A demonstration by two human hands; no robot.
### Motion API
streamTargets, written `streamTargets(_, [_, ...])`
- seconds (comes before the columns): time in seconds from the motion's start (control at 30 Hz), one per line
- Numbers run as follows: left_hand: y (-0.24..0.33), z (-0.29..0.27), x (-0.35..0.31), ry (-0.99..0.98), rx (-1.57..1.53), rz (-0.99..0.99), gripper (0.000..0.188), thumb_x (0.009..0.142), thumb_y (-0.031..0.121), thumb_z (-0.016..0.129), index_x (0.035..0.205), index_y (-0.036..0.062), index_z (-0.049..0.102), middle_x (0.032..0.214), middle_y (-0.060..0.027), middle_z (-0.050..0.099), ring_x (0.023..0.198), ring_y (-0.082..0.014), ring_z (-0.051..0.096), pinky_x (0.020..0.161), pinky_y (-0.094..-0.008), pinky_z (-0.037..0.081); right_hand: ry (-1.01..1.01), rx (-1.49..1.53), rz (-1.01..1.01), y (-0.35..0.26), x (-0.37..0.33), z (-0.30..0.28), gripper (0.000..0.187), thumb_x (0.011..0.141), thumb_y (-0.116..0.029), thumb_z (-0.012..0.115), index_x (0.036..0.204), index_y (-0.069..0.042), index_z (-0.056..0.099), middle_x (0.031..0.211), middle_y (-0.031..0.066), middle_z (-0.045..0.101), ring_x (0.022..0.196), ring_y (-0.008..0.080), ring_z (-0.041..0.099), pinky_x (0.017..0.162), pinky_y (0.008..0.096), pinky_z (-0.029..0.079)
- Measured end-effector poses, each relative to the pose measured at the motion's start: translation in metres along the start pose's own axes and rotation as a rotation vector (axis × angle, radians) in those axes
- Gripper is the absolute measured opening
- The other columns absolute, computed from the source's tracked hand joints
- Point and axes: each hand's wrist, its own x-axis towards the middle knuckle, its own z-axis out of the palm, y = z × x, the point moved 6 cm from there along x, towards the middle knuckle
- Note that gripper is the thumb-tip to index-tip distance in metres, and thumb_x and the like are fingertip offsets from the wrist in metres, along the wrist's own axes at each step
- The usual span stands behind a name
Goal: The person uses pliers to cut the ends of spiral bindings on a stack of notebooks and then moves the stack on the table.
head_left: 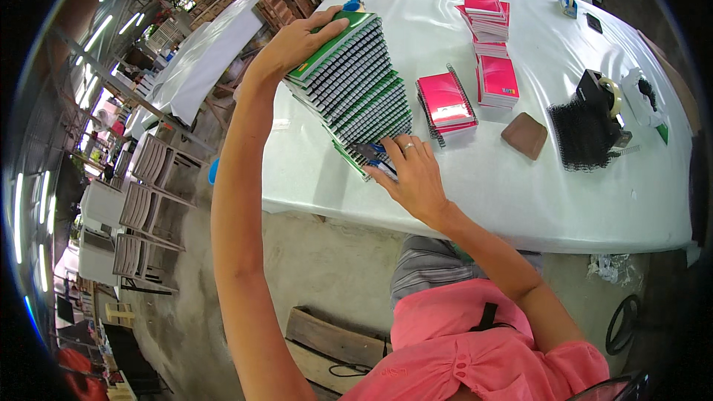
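A tall stack of green-covered spiral notebooks (364, 89) rises from the white-covered table in front of me, its coil edges facing my right side. My left hand (301, 43) lies on the top cover near its left edge, fingers stretched out and apart. Low on the stack, my right hand (417, 178), with a ring on one finger, is closed around pliers (369, 151) with dark jaws and some blue on them. Their tip is close to the coils of the lower notebooks; whether it touches a wire cannot be made out.
Pink-covered spiral notebooks (448, 100) lie right of the stack, with more pink piles (496, 82) behind. A brown flat block (524, 136), black wire coils (575, 137), a tape roll (610, 96) and a phone (594, 23) are farther right. Chairs (152, 208) stand left; a wooden bench (330, 338) is below.
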Motion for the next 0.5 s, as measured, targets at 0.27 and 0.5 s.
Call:
streamTargets(0.27, [-0.0039, -0.0026, 0.0008, 0.015, 0.010, 0.050, 0.064, 0.086, 0.058, 0.050, 0.135, 0.0174, 0.047, 0.139, -0.0100, 0.044, 0.128, -0.0275, 0.041, 0.105, -0.0332, 0.032, 0.050, -0.089, -0.128, -0.0021, -0.0014, 0.0067, 0.046, 0.075, -0.031, 0.072, 0.104, 0.002, 0.058, 0.088, 0.0113, 0.053, 0.081, 0.0252, 0.049, 0.069, 0.0364, 0.038])
streamTargets(0.5, [-0.0017, -0.0008, 0.0004, 0.075, 0.017, 0.060, 0.067, 0.083, 0.060, 0.051, 0.131, 0.0138, 0.051, 0.128, -0.0166, 0.054, 0.118, -0.0331, 0.051, 0.099, -0.0360, 0.037, 0.098, -0.172, -0.186, -0.0021, -0.0029, 0.0095, 0.043, 0.074, -0.032, 0.071, 0.101, -0.001, 0.058, 0.084, 0.0083, 0.050, 0.080, 0.0215, 0.047, 0.068, 0.0341, 0.038])
